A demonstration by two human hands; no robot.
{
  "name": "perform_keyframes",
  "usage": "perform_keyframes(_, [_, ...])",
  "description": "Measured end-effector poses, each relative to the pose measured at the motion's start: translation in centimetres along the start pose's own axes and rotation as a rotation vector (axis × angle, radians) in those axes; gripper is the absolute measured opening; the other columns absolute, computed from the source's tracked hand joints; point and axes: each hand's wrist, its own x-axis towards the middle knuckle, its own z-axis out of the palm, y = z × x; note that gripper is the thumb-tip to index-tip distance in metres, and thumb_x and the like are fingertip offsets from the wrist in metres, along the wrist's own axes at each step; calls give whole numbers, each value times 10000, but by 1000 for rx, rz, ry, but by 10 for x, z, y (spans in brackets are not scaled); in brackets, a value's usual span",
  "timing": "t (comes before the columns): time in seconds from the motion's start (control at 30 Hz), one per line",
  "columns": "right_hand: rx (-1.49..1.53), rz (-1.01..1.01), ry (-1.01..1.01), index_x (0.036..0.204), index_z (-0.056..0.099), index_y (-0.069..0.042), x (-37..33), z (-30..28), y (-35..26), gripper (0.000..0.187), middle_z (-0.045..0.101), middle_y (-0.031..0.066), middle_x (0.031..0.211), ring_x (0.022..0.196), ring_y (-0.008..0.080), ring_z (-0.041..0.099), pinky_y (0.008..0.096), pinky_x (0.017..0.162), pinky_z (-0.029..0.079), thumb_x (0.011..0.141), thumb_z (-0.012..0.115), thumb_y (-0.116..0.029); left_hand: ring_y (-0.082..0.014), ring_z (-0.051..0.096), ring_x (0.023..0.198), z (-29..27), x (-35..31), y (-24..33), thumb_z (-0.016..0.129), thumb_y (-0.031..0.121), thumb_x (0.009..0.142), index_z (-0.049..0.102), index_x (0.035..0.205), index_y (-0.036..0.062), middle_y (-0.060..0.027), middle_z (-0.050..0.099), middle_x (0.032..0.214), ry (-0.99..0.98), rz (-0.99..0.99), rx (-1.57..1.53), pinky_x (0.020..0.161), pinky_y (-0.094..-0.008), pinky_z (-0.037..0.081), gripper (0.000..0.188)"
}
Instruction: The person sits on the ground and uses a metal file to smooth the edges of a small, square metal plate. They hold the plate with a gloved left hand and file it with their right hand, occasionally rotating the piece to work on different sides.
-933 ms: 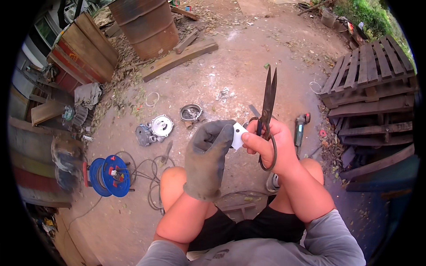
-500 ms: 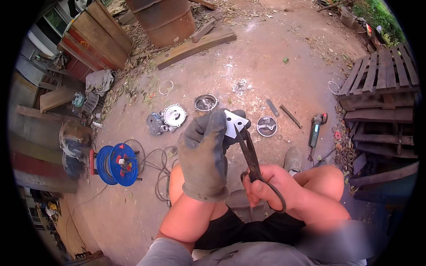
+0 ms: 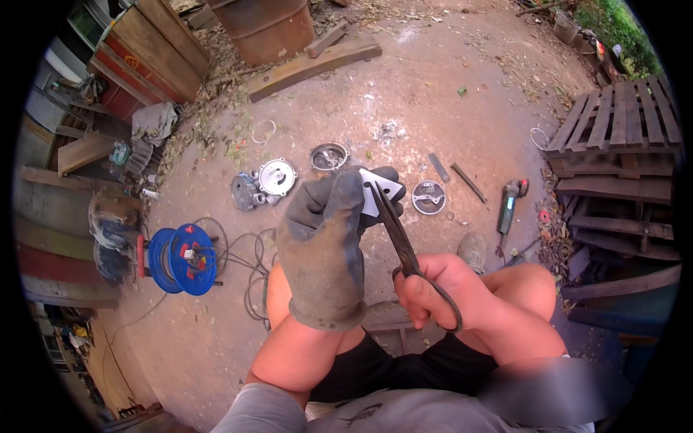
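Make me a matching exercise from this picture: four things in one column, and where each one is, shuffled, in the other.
Things:
1. Scissors
2. Reel
3. Grinder
4. White piece

Places:
A. Lying on the ground, off to the right
B. Pinched in the gloved left hand
C. Standing on the ground, off to the left
D. Held in the bare right hand

Right pairs: 1-D, 2-C, 3-A, 4-B.
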Motion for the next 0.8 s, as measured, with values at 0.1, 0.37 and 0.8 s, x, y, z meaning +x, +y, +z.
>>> perform_keyframes(0.1, [-40, -3, 40, 955, 705, -48, 1, -2, 3, 382, 616, -43, 696, 589, 36, 586, 223, 519, 439, 1054, 737, -416, -215, 768, 930, 2, -3, 2, 698, 242, 1083, 703, 1104, -57, -190, 792, 1062, -8, -33, -79, 874, -374, 641, 300])
perform_keyframes(0.37, [-87, -21, 138, 902, 704, -43, 3, -5, 3, 371, 587, -41, 629, 552, 36, 563, 229, 488, 413, 985, 835, -380, -222, 767, 894, 3, -6, 3, 706, 234, 1078, 699, 1107, -72, -175, 783, 1023, -1, -71, -96, 836, -370, 653, 308])
perform_keyframes(0.8, [-38, 33, 153, 852, 704, -31, -2, -9, -8, 315, 581, -39, 631, 541, 32, 536, 230, 482, 392, 924, 903, -263, -281, 802, 891, -7, -4, -5, 653, 307, 1101, 713, 1062, 0, -171, 788, 963, -24, -2, 21, 795, -414, 670, 315])
